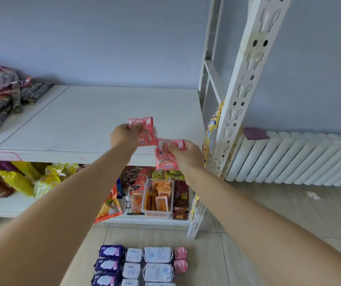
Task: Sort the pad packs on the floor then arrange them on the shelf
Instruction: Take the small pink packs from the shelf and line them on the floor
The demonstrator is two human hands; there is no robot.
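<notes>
My left hand point(124, 137) grips a pink pad pack point(145, 131) over the white shelf board point(87, 120), near its front right part. My right hand point(186, 154) grips a second pink pad pack point(166, 159) at the shelf's front edge, just right of and lower than the first. On the floor below lie sorted rows of packs: purple packs point(109, 265), white packs point(133, 265), larger white packs point(158, 265) and two small pink packs point(180, 259).
A heap of dark snack packets point(2, 100) fills the shelf's left end. The lower shelf holds yellow bags point(31, 180) and a clear box of orange sachets point(158, 197). A white perforated upright point(246, 79) and a white radiator point(301, 159) stand to the right.
</notes>
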